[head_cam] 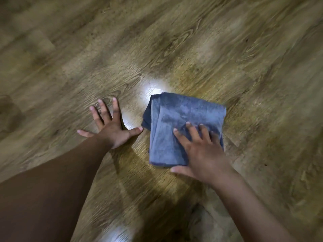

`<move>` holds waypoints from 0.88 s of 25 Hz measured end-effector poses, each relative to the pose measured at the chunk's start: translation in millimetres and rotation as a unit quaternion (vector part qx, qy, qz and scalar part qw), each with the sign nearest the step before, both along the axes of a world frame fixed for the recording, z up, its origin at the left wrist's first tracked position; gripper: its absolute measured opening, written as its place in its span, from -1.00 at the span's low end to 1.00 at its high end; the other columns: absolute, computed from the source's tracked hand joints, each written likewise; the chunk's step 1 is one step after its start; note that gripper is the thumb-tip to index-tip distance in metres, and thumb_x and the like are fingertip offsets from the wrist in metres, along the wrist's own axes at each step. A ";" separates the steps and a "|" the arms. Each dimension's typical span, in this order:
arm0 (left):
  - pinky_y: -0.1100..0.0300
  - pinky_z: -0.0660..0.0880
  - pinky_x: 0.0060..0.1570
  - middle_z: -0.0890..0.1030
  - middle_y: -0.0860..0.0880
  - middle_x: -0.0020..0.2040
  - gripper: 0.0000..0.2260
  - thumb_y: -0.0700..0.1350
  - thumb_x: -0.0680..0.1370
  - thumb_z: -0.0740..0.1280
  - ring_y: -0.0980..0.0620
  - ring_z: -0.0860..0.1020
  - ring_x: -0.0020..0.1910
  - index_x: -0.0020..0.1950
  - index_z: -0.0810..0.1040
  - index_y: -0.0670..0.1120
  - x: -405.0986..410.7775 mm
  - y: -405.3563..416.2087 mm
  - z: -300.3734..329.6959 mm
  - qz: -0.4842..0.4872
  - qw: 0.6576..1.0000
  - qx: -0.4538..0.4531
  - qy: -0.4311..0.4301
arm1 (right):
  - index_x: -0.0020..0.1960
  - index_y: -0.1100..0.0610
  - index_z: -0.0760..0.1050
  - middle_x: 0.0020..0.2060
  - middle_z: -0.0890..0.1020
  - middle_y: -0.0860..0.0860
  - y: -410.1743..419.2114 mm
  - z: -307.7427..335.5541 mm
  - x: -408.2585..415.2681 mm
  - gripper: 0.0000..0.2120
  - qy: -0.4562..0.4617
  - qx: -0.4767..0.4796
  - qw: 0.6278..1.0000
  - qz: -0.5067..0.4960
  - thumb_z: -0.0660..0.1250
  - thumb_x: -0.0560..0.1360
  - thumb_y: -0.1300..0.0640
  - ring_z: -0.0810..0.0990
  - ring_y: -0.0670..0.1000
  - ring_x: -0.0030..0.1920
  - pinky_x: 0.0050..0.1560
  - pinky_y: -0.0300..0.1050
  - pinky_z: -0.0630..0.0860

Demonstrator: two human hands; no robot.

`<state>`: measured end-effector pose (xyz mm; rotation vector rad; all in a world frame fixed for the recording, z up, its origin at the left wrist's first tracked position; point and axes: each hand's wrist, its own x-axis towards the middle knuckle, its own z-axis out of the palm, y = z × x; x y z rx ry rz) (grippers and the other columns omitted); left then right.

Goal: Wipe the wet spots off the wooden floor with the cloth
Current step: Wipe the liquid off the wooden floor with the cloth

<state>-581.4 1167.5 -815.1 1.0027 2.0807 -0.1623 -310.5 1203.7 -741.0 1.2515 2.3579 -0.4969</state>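
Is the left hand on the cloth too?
No, the left hand lies flat on the bare floor; only the right hand presses the cloth.

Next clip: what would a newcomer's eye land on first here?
The folded blue cloth right of centre, lying on the wooden floor with the right hand pressing flat on it. Next, the bright glare at the cloth's far left corner, and the left hand splayed on the boards beside it.
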 end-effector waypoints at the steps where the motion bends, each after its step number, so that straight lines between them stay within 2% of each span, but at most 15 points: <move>1: -0.64 -0.38 0.11 -0.70 0.23 0.36 0.07 0.65 0.20 0.19 0.02 -0.68 0.38 0.31 -0.59 0.48 -0.2 1.1 -3.8 0.011 1.000 0.003 0.004 | 0.58 -0.16 0.01 0.48 0.19 0.07 -0.7 -6.2 0.0 -0.05 0.013 0.004 1.000 -0.016 0.05 0.34 -0.63 0.21 0.25 0.44 0.41 0.30 0.25; 2: -0.63 -0.40 0.11 -0.69 0.24 0.38 0.00 0.61 0.25 0.16 0.04 -0.67 0.39 0.32 -0.58 0.49 -1.0 2.3 -7.4 0.026 1.000 0.006 0.004 | 0.58 -0.16 0.07 0.46 0.24 0.08 3.4 -12.9 -1.6 0.01 0.051 0.027 0.997 -0.057 -0.05 0.28 -0.70 0.24 0.27 0.41 0.39 0.33 0.26; 3: -0.62 -0.41 0.12 -0.66 0.24 0.41 -0.07 0.56 0.31 0.13 0.05 -0.65 0.41 0.33 -0.56 0.49 -1.5 3.8 -9.5 0.038 0.999 0.011 0.003 | 0.59 -0.17 0.03 0.49 0.21 0.10 11.2 -22.9 -5.8 0.08 0.069 0.048 0.993 -0.082 -0.09 0.23 -0.74 0.20 0.31 0.44 0.39 0.39 0.21; 5: -0.62 -0.40 0.16 -0.61 0.22 0.46 -0.19 0.48 0.42 0.07 0.06 -0.62 0.44 0.39 -0.50 0.47 0.2 5.3 -12.8 0.051 0.998 0.025 0.013 | 0.58 -0.24 -0.25 0.60 -0.06 0.07 31.2 -43.6 -24.6 0.16 0.040 0.054 0.995 -0.072 -0.12 0.13 -0.78 -0.08 0.37 0.54 0.38 0.57 -0.07; 6: -0.62 -0.40 0.18 -0.59 0.21 0.49 -0.24 0.46 0.44 0.01 0.06 -0.60 0.46 0.42 -0.48 0.44 4.1 3.6 -15.8 0.052 0.998 0.035 0.027 | 0.56 -0.26 -0.33 0.61 -0.16 0.05 36.6 -53.2 -35.4 0.18 0.021 0.055 0.996 -0.071 -0.13 0.10 -0.78 -0.19 0.38 0.54 0.34 0.62 -0.19; 7: -0.62 -0.39 0.20 -0.55 0.19 0.51 -0.28 0.45 0.44 -0.07 0.05 -0.58 0.48 0.45 -0.46 0.42 9.8 1.1 -17.8 0.051 0.997 0.044 0.049 | 0.56 -0.27 -0.33 0.61 -0.17 0.04 40.7 -60.7 -46.7 0.17 0.016 0.066 0.994 -0.080 -0.15 0.10 -0.79 -0.21 0.39 0.54 0.31 0.62 -0.25; 9: -0.62 -0.31 0.25 -0.42 0.12 0.60 -0.31 0.43 0.47 -0.15 0.01 -0.46 0.56 0.53 -0.37 0.35 19.1 -3.5 -19.5 0.043 0.990 0.070 0.116 | 0.59 -0.27 -0.18 0.62 -0.04 0.05 45.8 -68.7 -63.5 0.12 0.026 0.102 0.987 -0.118 -0.17 0.15 -0.77 -0.10 0.39 0.55 0.32 0.60 -0.26; 10: -0.62 -0.23 0.29 -0.29 0.05 0.65 -0.33 0.40 0.51 -0.14 -0.04 -0.33 0.61 0.57 -0.26 0.30 19.9 -3.2 -18.0 0.037 0.985 0.088 0.144 | 0.59 -0.27 -0.11 0.61 0.03 0.05 46.0 -70.3 -65.5 0.06 0.034 0.116 0.984 -0.127 -0.18 0.20 -0.74 -0.02 0.39 0.54 0.33 0.60 -0.22; 12: -0.54 -0.01 0.38 0.10 -0.11 0.61 -0.42 0.34 0.55 -0.07 -0.15 0.05 0.58 0.55 0.10 0.19 7.5 2.9 -16.8 0.017 0.967 0.168 0.190 | 0.58 -0.27 -0.02 0.58 0.15 0.03 47.0 -73.4 -62.3 -0.07 0.042 0.139 0.981 -0.130 -0.17 0.31 -0.67 0.08 0.36 0.52 0.34 0.59 -0.14; 13: -0.46 0.04 0.41 0.21 -0.15 0.56 -0.47 0.31 0.57 -0.04 -0.15 0.15 0.53 0.50 0.22 0.15 -2.8 5.7 -17.9 0.009 0.954 0.213 0.210 | 0.58 -0.27 0.01 0.57 0.19 0.02 47.1 -75.5 -61.3 -0.15 0.046 0.147 0.980 -0.128 -0.16 0.38 -0.62 0.11 0.34 0.51 0.35 0.57 -0.10; 17: -0.37 -0.06 0.46 0.15 0.00 0.64 -0.46 0.27 0.59 0.08 0.00 0.01 0.63 0.55 0.23 0.14 -29.2 14.6 -37.0 0.001 0.929 0.295 0.225 | 0.53 -0.24 0.24 0.48 0.36 0.03 43.3 -89.2 -61.1 -0.42 0.101 0.213 0.962 -0.141 -0.01 0.55 -0.37 0.22 0.33 0.45 0.37 0.52 -0.01; 22: -0.39 -0.01 0.46 0.20 0.01 0.63 -0.43 0.25 0.56 0.12 -0.06 0.05 0.63 0.55 0.29 0.09 -31.2 11.9 -39.6 -0.014 0.929 0.282 0.241 | 0.49 -0.18 0.33 0.32 0.45 0.11 71.2 -85.7 -98.1 -0.48 0.104 0.204 0.956 -0.185 0.07 0.56 -0.28 0.31 0.35 0.36 0.35 0.53 0.03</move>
